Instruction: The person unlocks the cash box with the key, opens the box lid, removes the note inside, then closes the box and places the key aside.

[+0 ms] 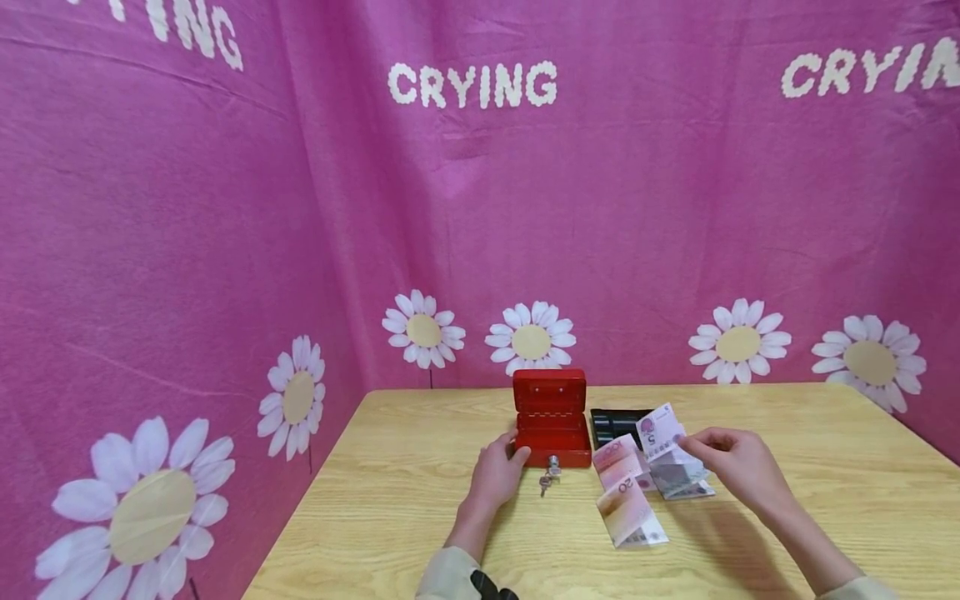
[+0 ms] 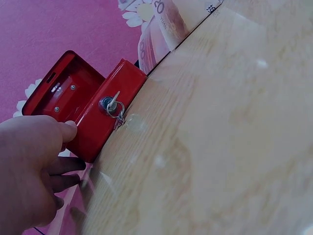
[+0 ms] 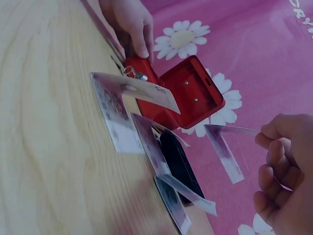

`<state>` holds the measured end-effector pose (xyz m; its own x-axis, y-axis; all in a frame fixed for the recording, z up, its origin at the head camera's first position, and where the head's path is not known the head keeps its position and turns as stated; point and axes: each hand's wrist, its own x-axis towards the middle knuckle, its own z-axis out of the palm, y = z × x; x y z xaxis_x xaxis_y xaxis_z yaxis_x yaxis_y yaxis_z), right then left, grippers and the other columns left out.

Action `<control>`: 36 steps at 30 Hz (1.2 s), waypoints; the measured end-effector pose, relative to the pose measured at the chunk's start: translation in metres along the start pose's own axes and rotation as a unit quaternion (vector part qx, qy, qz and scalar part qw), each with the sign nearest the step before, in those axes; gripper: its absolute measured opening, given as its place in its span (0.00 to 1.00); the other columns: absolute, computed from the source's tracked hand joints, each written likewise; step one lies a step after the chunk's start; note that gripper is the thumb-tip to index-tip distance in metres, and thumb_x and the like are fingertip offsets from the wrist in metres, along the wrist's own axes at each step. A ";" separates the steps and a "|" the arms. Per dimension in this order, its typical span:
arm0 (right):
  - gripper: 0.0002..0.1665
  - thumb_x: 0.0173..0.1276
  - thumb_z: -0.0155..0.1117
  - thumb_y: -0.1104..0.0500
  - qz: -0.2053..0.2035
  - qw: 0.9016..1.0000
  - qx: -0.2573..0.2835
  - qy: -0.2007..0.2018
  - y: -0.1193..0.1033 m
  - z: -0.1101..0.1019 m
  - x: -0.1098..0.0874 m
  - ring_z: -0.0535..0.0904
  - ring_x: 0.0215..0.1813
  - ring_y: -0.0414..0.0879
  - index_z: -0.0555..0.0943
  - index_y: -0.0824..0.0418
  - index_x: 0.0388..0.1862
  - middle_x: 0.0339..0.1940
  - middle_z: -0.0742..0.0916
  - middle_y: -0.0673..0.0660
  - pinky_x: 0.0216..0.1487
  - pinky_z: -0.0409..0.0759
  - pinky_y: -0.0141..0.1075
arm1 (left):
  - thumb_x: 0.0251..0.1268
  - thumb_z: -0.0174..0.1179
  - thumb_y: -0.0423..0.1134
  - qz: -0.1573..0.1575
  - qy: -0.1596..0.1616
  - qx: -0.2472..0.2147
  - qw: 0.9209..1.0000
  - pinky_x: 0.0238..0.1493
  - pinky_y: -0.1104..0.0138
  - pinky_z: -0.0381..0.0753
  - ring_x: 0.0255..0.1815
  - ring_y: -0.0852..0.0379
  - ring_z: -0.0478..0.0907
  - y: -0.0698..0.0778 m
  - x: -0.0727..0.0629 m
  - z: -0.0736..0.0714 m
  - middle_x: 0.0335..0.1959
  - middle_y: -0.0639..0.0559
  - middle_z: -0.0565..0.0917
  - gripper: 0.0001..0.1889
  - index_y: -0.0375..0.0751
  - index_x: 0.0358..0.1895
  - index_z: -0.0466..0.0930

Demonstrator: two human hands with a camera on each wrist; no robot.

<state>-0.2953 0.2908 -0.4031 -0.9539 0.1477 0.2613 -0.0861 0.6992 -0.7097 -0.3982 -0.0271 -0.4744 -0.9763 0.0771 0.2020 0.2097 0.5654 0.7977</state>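
Fingers of your right hand (image 1: 738,467) pinched one folded 5 note (image 1: 657,432), raised above the table (image 1: 420,467). Your left hand (image 1: 497,473) gripped one open red cash box (image 1: 551,432) at its left side. Counted: three folded notes (image 1: 628,507) right of the box, one black tray (image 1: 613,427). Both forearms angled inward.

From here, banknotes (image 1: 617,461) partly hide the black tray (image 1: 611,427), lower right; the upper-right lettering (image 1: 875,75) is cut off.

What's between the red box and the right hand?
In the head view, a black tray and folded banknotes, one held by the right hand.
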 end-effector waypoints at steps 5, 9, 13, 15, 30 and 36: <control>0.23 0.69 0.63 0.40 0.008 1.000 -0.012 -0.010 0.006 -0.007 -0.007 0.75 0.34 0.34 0.89 0.58 0.39 0.36 0.88 0.53 0.33 0.71 0.31 | 0.74 0.56 0.43 0.000 0.002 0.002 1.000 0.78 0.43 0.52 0.73 0.41 0.68 -0.001 0.000 0.000 0.67 0.42 0.78 0.26 0.36 0.70 0.70; 0.25 0.69 0.63 0.39 0.029 0.999 -0.015 -0.023 0.012 -0.013 -0.010 0.72 0.32 0.36 0.88 0.59 0.39 0.33 0.86 0.52 0.31 0.69 0.31 | 0.74 0.56 0.43 0.001 0.000 0.001 1.000 0.78 0.42 0.52 0.72 0.41 0.68 -0.001 0.001 0.000 0.66 0.42 0.78 0.26 0.36 0.70 0.70; 0.26 0.68 0.63 0.37 0.044 0.999 -0.010 -0.030 0.017 -0.016 -0.015 0.68 0.29 0.37 0.87 0.60 0.38 0.28 0.80 0.49 0.28 0.65 0.33 | 0.74 0.56 0.43 -0.003 -0.002 -0.001 1.000 0.78 0.42 0.52 0.72 0.41 0.68 -0.001 0.000 0.000 0.66 0.43 0.78 0.26 0.36 0.71 0.69; 0.26 0.68 0.63 0.38 0.044 0.999 -0.007 -0.030 0.019 -0.017 -0.018 0.66 0.26 0.38 0.86 0.61 0.36 0.25 0.79 0.48 0.27 0.63 0.33 | 0.74 0.56 0.43 -0.004 -0.003 -0.002 1.000 0.78 0.42 0.51 0.73 0.41 0.68 0.000 0.000 0.000 0.67 0.43 0.78 0.26 0.36 0.71 0.69; 0.21 0.67 0.66 0.43 0.065 0.996 -0.009 -0.057 0.033 -0.019 -0.028 0.62 0.22 0.38 0.84 0.61 0.30 0.21 0.78 0.48 0.21 0.62 0.35 | 0.74 0.56 0.44 -0.017 -0.006 -0.005 1.000 0.79 0.43 0.49 0.74 0.42 0.67 0.001 0.001 0.000 0.68 0.43 0.76 0.27 0.37 0.71 0.69; 0.20 0.67 0.66 0.44 0.070 0.995 -0.024 -0.073 0.036 -0.018 -0.030 0.63 0.23 0.38 0.84 0.60 0.28 0.21 0.79 0.48 0.22 0.60 0.33 | 0.75 0.55 0.44 -0.014 -0.004 -0.002 1.000 0.79 0.44 0.50 0.74 0.42 0.67 0.002 0.000 0.000 0.68 0.43 0.76 0.26 0.36 0.71 0.69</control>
<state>-0.2647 0.3239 -0.4244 -0.9875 0.1447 0.0623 0.0602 0.7117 -0.6999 -0.3979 -0.0262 -0.4726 -0.9821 0.0675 0.1758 0.1829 0.5639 0.8053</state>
